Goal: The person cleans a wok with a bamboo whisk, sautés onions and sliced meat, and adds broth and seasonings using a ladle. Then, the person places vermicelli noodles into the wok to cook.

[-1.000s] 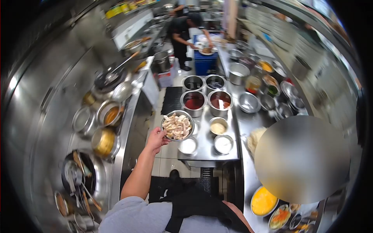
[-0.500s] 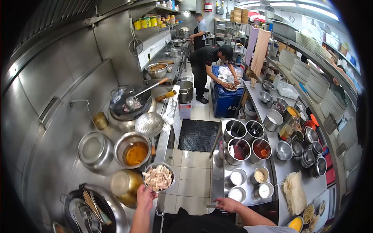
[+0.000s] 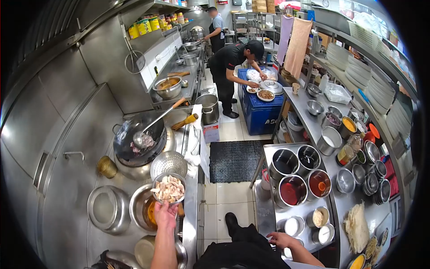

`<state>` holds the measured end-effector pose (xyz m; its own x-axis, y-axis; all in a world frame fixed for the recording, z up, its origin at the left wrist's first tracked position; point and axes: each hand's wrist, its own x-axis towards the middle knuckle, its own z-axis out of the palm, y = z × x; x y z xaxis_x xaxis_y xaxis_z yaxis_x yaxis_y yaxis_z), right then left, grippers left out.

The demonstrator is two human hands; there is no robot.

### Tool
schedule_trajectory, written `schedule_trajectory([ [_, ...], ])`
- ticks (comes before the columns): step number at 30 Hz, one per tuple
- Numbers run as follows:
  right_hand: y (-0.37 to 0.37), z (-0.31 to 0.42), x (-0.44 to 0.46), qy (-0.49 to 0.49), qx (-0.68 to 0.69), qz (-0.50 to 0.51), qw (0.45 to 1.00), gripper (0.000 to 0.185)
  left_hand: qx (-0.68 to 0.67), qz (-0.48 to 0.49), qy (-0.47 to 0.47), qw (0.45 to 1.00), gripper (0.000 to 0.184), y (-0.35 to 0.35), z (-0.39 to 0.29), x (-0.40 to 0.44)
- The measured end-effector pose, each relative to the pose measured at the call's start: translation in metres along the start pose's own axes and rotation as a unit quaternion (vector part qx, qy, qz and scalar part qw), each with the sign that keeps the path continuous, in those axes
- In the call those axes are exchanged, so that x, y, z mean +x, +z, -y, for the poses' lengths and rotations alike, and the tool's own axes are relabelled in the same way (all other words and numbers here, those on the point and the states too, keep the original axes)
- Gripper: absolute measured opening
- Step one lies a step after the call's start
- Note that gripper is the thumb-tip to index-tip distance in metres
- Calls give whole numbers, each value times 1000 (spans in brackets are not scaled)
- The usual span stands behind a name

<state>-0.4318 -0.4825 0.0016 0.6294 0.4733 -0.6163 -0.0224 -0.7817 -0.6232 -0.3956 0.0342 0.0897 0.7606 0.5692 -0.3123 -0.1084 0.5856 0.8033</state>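
Observation:
My left hand [image 3: 165,217] grips the near rim of a metal bowl [image 3: 169,188] of pale sliced meat. That bowl is held over the stove side, between a perforated strainer [image 3: 169,165] and a pot of orange-brown liquid [image 3: 147,207]. Beyond it, a black wok [image 3: 139,137] holds a ladle [image 3: 144,140] and some pinkish pieces. My right hand [image 3: 282,240] is low, near the white-filled containers on the steel cart [image 3: 264,210]; its fingers look loosely spread, with nothing seen in them.
A person in black [image 3: 233,67] bends over plates on a blue chest [image 3: 259,114]; another person [image 3: 217,29] stands farther back. A black mat [image 3: 237,161] lies on the floor. Several sauce pots, metal bowls and noodles [image 3: 357,228] sit at right. A lidded pot [image 3: 107,210] stands left.
The bowl of meat has moved with my left hand from above the aisle leftward over the stove. My right hand has come into view. The view has turned up and left; the bent person's hands have shifted.

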Motion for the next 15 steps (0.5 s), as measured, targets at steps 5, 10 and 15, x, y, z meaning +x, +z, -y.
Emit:
schedule_trajectory([
  [5, -103, 65, 78, -83, -12, -28, 996, 41, -23, -58, 103, 993, 10, 36, -50, 122],
  [10, -240, 159, 166, -165, -114, -72, 977, 39, -28, -86, 195, 977, 13, 72, -120, 214],
  [15, -313, 238, 265, -245, -137, -78, 957, 39, -30, -136, 224, 965, 18, 59, -131, 273],
])
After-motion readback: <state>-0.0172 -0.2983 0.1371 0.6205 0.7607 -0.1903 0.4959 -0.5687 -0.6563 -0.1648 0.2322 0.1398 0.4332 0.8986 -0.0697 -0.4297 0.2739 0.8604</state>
